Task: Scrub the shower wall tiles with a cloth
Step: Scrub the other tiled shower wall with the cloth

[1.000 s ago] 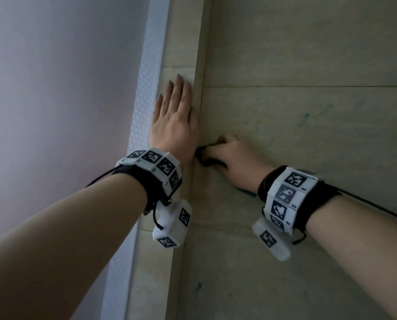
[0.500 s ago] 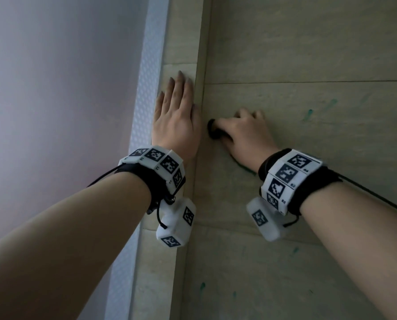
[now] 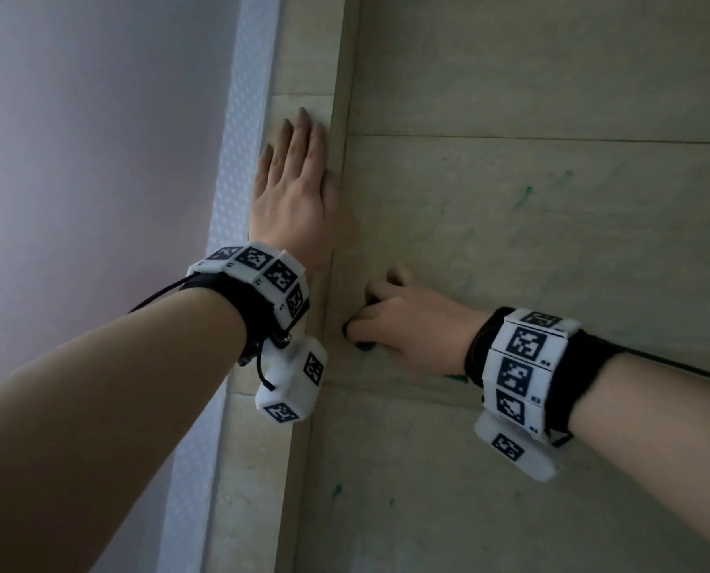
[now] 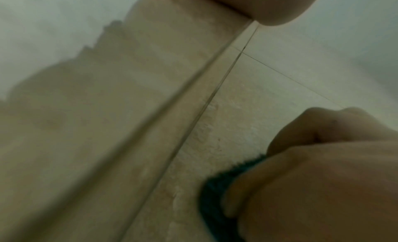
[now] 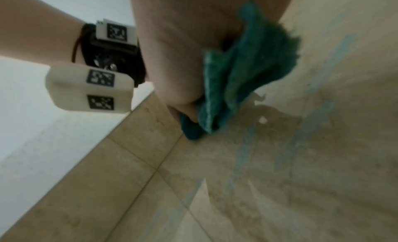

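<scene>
Here, my right hand [image 3: 411,324] is curling its fingers around a bunched teal terry cloth [image 5: 241,79], gripping it and pressing it against the beige stone-look shower wall tiles [image 3: 551,241], close to the inner corner and just above a horizontal grout line. Only dark bits of the cloth are peeking out past the knuckles in the head view. My left hand [image 3: 293,192] is lying flat with straight fingers on the narrow beige tiled return [image 3: 303,76] left of the corner, holding nothing. Faint teal smears [image 5: 320,99] are streaking the wet tile around the cloth.
</scene>
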